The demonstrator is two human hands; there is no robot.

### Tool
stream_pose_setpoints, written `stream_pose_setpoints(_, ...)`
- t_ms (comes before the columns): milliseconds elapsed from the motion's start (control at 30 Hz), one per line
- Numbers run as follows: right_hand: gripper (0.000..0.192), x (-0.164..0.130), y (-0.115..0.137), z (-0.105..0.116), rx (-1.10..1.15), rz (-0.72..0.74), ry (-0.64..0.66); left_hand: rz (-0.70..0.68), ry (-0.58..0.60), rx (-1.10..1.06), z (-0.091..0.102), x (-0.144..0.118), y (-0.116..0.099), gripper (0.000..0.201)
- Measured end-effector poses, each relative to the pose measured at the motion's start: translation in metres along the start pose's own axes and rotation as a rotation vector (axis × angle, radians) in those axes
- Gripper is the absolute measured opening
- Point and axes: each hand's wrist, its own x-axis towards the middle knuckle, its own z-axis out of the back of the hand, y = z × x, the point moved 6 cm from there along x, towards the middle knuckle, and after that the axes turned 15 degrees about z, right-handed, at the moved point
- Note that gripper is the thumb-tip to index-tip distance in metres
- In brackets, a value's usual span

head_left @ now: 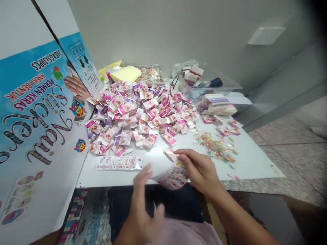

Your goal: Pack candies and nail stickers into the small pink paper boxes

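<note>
At table edge, right hand (200, 170) pinching sticker sheet (171, 178) — long axis sloping down-left, left hand (144, 200) near.

Box heap (143, 112) crowds table (250, 163); front seemingly bare.

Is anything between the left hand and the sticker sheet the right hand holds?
Nothing visible. The left hand, open and blurred, sits just left of the sticker sheet pinched in the right hand, with only a bare table edge behind.

The small pink boxes (138, 112) looked like glossy printed card, the sticker sheet (172, 177) like shiny flexible plastic film, the table (252, 163) smooth and matt white, the big carton (33, 112) glossy printed cardboard.
</note>
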Motion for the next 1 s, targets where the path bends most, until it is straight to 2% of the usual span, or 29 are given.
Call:
stream_pose_setpoints(100, 0.026, -0.004, -0.009, 0.003, 0.168, -0.166, -0.055, 0.298, 0.333, -0.121, -0.039, 0.011, -0.003, 0.035)
stream_pose_setpoints(133, 0.027, -0.004, -0.01, 0.002, 0.222, -0.173, -0.039, 0.342, 0.37, -0.149, -0.047, 0.016, -0.003, 0.029)
stream_pose_setpoints(200, 0.033, -0.005, -0.009, 0.001, 0.274, -0.136, 0.044, 0.377, 0.346, -0.191, -0.056, 0.026, 0.0, 0.03)
stream_pose_setpoints(267, 0.031, -0.008, -0.004, 0.003, 0.239, -0.052, 0.122, 0.411, 0.229, -0.229, -0.057, 0.033, 0.006, 0.032)
stream_pose_setpoints(333, 0.025, -0.013, 0.003, 0.009, 0.155, 0.083, 0.095, 0.461, 0.197, -0.292, -0.06, 0.034, 0.014, 0.034)
stream_pose_setpoints(400, 0.032, -0.023, 0.013, 0.014, 0.044, 0.232, 0.005, 0.515, 0.288, -0.344, -0.069, 0.031, 0.021, 0.036)
stream_pose_setpoints(500, 0.046, -0.04, 0.03, 0.012, -0.126, 0.424, -0.056, 0.586, 0.53, -0.444, -0.085, 0.025, 0.026, 0.037)
stream_pose_setpoints(567, 0.045, -0.051, 0.04, 0.003, -0.164, 0.541, 0.017, 0.641, 0.562, -0.572, -0.085, 0.027, 0.029, 0.037)
stream_pose_setpoints(633, 0.036, -0.059, 0.044, -0.01, -0.16, 0.573, 0.168, 0.719, 0.533, -0.734, -0.082, 0.033, 0.032, 0.041)
stream_pose_setpoints(733, 0.027, -0.073, 0.04, -0.027, -0.132, 0.505, 0.344, 0.815, 0.506, -0.858, -0.077, 0.039, 0.035, 0.047)
stream_pose_setpoints(767, 0.03, -0.079, 0.039, -0.031, -0.103, 0.496, 0.328, 0.825, 0.477, -0.834, -0.076, 0.04, 0.037, 0.046)
stream_pose_setpoints(833, 0.035, -0.087, 0.032, -0.033, -0.059, 0.394, 0.151, 0.804, 0.348, -0.72, -0.071, 0.042, 0.04, 0.044)
stream_pose_setpoints(900, 0.038, -0.095, 0.012, -0.035, 0.019, 0.115, -0.073, 0.725, 0.259, -0.596, -0.067, 0.041, 0.037, 0.044)
stream_pose_setpoints(933, 0.035, -0.1, -0.001, -0.041, 0.112, -0.062, -0.134, 0.669, 0.258, -0.543, -0.067, 0.04, 0.033, 0.047)
stream_pose_setpoints(1000, 0.027, -0.106, -0.02, -0.059, 0.382, -0.342, -0.142, 0.552, 0.322, -0.441, -0.07, 0.037, 0.022, 0.05)
